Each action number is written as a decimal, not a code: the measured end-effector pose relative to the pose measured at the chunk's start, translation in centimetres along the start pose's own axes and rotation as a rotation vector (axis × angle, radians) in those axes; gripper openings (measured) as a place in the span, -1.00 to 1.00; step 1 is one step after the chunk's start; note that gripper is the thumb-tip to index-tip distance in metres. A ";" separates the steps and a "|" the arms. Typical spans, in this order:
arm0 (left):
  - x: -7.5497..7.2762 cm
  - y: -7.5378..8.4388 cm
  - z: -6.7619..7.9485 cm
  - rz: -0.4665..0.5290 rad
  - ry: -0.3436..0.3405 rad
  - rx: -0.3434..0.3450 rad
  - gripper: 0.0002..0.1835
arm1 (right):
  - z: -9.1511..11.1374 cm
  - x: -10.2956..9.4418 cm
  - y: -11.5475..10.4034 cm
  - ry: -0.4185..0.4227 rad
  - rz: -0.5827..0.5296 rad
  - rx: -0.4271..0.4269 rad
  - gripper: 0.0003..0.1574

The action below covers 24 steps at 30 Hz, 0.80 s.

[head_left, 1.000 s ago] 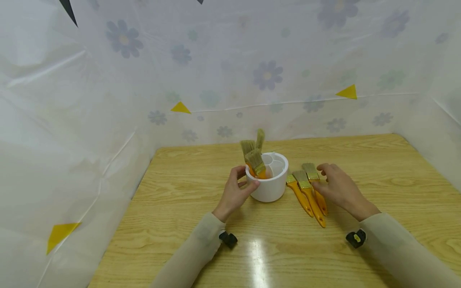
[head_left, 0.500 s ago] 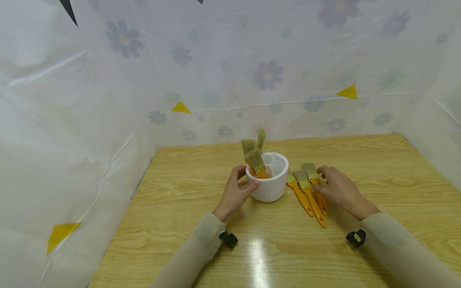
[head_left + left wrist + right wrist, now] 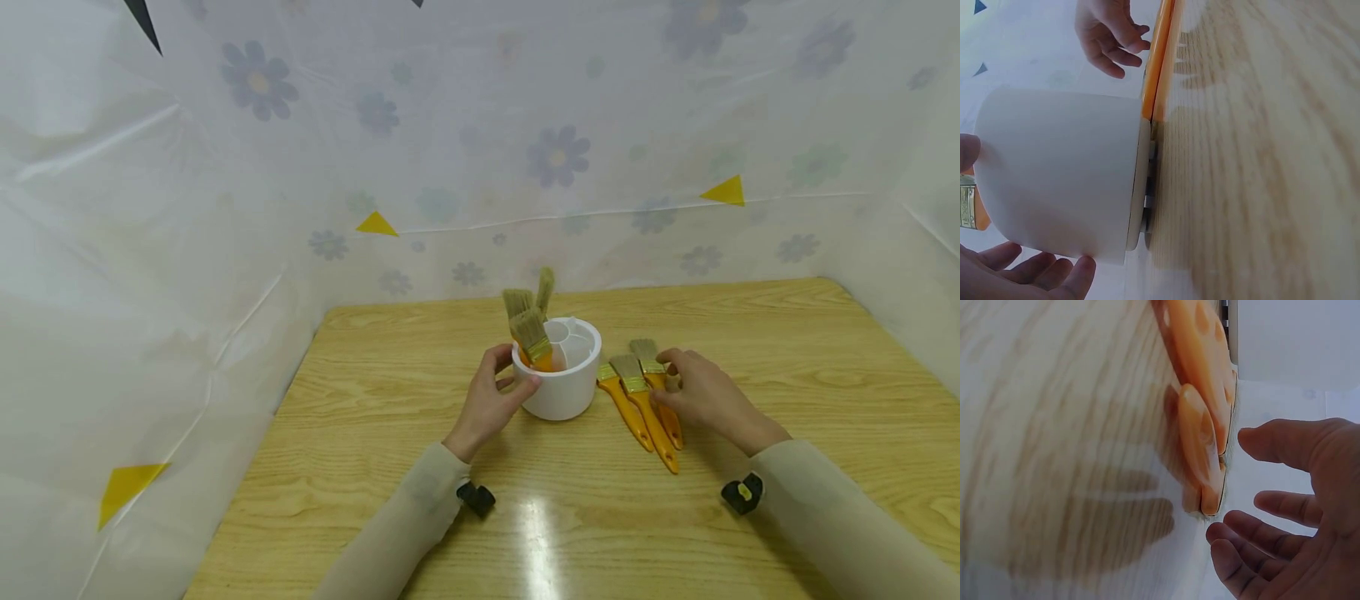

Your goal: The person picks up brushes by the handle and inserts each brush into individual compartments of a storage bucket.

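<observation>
My left hand (image 3: 489, 402) holds a round white divided container (image 3: 561, 396) by its left side, thumb at the near rim. In the left wrist view its fingertips (image 3: 1079, 278) touch the smooth white wall (image 3: 1063, 175). Several paintbrushes stand bristles up in the container, including a front paintbrush (image 3: 532, 333). To its right, three paintbrushes with orange handles lie on the table: the left paintbrush (image 3: 624, 410), the middle paintbrush (image 3: 651, 423) and the right paintbrush (image 3: 655, 379), partly hidden. Over the right one hovers my right hand (image 3: 708, 398), thumb and fingers apart, holding nothing.
A wood-grain table (image 3: 360, 467) bears everything. White flowered sheeting (image 3: 465, 167) encloses its back and sides. Yellow triangles, one being the left back triangle (image 3: 377, 224), mark the sheeting. Each wrist wears a strap with a dark piece, such as the right dark piece (image 3: 742, 495).
The right hand has sunk slightly beside the right paintbrush, its fingertips a little lower. The left hand and the container hold nearly still; the upright paintbrushes have shifted very slightly.
</observation>
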<state>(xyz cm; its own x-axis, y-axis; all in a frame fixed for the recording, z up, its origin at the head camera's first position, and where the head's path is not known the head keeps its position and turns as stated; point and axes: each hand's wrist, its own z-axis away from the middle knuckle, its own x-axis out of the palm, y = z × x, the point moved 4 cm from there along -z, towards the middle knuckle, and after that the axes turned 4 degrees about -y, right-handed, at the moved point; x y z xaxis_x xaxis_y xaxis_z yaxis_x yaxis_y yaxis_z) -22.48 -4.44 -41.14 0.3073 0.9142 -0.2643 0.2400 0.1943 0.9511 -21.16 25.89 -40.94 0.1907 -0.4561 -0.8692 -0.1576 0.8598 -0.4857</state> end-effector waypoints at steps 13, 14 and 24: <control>-0.2 3.4 0.9 -0.002 -0.042 0.008 -0.30 | -0.2 0.7 0.6 -0.036 0.018 0.000 -0.25; -0.3 3.7 1.0 -0.001 -0.042 0.009 -0.31 | -0.2 0.7 0.6 -0.036 0.020 -0.001 -0.25; -0.2 3.7 1.1 0.026 -0.026 0.000 -0.32 | -0.1 0.7 0.8 -0.037 0.032 -0.009 -0.31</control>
<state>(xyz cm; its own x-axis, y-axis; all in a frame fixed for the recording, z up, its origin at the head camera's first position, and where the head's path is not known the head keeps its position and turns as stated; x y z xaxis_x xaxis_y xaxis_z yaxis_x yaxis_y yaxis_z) -20.64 -4.29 -37.75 0.3370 0.9095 -0.2433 0.2318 0.1703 0.9577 -21.26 26.20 -41.92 0.2215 -0.4191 -0.8805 -0.1731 0.8717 -0.4584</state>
